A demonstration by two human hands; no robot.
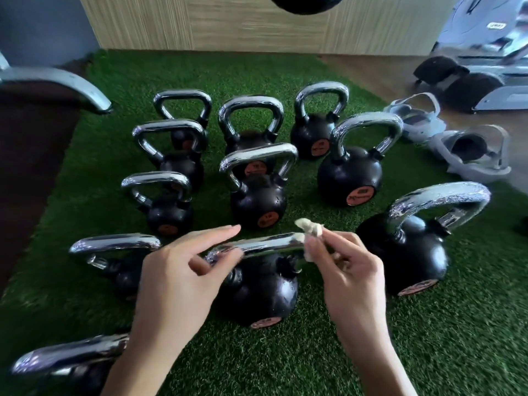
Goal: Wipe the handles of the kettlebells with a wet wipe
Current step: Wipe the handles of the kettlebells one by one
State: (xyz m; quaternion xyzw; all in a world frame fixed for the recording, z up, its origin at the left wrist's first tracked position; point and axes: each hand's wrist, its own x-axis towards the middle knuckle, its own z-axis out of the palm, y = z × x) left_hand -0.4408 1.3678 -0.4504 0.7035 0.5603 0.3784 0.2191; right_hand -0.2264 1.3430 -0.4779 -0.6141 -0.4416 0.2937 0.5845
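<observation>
Several black kettlebells with chrome handles stand in rows on green turf (285, 352). The nearest middle kettlebell (257, 292) has its handle (265, 245) between my hands. My right hand (348, 270) pinches a crumpled white wet wipe (310, 228) against the right end of that handle. My left hand (183, 270) hovers over the handle's left end with loosely bent fingers, its thumb next to the bar, holding nothing. To the right, a larger kettlebell (405, 252) shows a wet, speckled handle (440, 198).
A grey machine arm (57, 81) reaches in at the far left over dark flooring. A wooden panel wall (228, 24) closes the back. Pale shoes (471, 150) and gym equipment (471, 84) lie at the right on a wooden floor.
</observation>
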